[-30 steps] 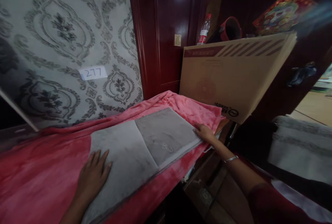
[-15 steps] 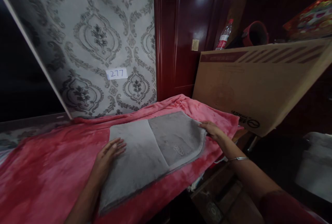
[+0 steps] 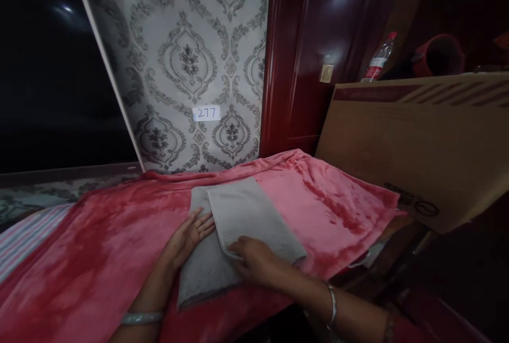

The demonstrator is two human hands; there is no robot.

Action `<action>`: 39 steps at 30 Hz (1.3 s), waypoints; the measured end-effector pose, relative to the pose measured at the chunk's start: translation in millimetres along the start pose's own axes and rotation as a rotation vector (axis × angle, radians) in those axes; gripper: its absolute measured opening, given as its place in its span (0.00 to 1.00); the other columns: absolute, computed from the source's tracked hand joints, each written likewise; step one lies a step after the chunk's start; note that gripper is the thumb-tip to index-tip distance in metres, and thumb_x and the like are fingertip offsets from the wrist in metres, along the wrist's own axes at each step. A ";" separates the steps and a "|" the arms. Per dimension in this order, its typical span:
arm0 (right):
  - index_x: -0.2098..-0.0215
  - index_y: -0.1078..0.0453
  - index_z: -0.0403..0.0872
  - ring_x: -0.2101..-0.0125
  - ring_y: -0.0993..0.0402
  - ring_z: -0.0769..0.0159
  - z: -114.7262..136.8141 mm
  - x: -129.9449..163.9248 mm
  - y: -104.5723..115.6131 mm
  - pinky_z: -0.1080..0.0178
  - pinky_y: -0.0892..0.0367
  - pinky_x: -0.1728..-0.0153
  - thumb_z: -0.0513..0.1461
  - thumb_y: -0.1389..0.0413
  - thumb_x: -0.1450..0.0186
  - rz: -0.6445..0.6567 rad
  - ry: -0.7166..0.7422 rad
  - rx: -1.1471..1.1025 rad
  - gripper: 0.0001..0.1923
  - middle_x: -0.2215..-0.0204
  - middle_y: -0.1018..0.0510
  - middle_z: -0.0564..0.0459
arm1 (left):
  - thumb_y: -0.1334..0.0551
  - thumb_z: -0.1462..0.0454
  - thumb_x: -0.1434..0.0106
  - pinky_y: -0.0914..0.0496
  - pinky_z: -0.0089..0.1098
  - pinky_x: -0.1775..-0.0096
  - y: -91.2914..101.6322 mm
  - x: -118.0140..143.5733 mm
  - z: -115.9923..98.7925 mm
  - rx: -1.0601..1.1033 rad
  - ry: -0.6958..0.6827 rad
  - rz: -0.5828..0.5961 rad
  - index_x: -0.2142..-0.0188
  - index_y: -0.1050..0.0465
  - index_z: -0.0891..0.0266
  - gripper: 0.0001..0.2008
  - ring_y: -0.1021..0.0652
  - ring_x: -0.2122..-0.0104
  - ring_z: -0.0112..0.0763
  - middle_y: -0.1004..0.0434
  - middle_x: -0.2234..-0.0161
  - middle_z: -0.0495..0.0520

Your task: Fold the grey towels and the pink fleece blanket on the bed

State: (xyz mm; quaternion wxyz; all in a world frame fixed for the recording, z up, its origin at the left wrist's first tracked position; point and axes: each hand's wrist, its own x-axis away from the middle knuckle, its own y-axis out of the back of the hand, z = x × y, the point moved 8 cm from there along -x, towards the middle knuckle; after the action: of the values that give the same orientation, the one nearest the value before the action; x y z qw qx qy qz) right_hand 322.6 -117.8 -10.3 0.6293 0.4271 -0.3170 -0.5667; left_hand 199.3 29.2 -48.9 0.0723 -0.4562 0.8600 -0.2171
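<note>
A grey plush cloth (image 3: pixel 248 208) lies folded on a red and pink plush blanket (image 3: pixel 314 200). Its right part is turned over to the left, and a strip of the lower layer shows along the left side. My right hand (image 3: pixel 256 261) is closed on the near corner of the turned-over flap; some of its fingertips are hidden. At the flap's left edge, my left hand (image 3: pixel 186 237) is open with fingers stretched out, palm partly up, touching the cloth.
A large cardboard box (image 3: pixel 397 147) stands at the right, with a plastic bottle (image 3: pixel 377 62) and a red round object (image 3: pixel 439 56) above it. A dark screen (image 3: pixel 59 78) is at the left. A paper marked 277 (image 3: pixel 207 113) is on the patterned wall.
My right hand has carried the cloth's right part over to the left, folding it on top. My left hand stays open at the left side. The camera view has turned left.
</note>
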 end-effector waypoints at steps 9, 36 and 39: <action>0.52 0.30 0.47 0.54 0.29 0.59 -10.8 33.2 -16.2 0.61 0.35 0.53 0.30 0.47 0.43 -0.195 -0.060 -0.122 0.20 0.55 0.27 0.48 | 0.32 0.65 0.43 0.24 0.38 0.58 -6.7 -25.9 -13.2 -0.165 -0.019 -0.189 0.43 0.38 0.63 0.30 0.18 0.67 0.35 0.20 0.58 0.60; 0.57 0.28 0.47 0.59 0.33 0.58 36.9 -8.8 -53.5 0.58 0.37 0.60 0.27 0.44 0.42 -0.392 0.157 0.007 0.17 0.60 0.25 0.49 | 0.39 0.73 0.55 0.31 0.25 0.69 34.8 -125.8 -33.0 -0.719 -0.221 -0.302 0.51 0.22 0.64 0.29 0.24 0.70 0.29 0.19 0.64 0.53; 0.58 0.28 0.46 0.61 0.34 0.59 40.3 -7.5 -50.1 0.59 0.38 0.62 0.26 0.45 0.41 -0.426 0.192 0.032 0.16 0.63 0.26 0.49 | 0.40 0.73 0.56 0.31 0.25 0.69 35.5 -124.2 -30.4 -0.699 -0.225 -0.293 0.47 0.24 0.64 0.33 0.24 0.70 0.29 0.19 0.61 0.54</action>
State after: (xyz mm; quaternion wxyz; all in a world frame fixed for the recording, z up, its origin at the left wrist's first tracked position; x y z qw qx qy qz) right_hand 263.6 -117.3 -37.2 0.5159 0.5464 -0.1671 -0.6383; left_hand 233.9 157.2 -46.4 -0.0254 -0.5921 0.7945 0.1322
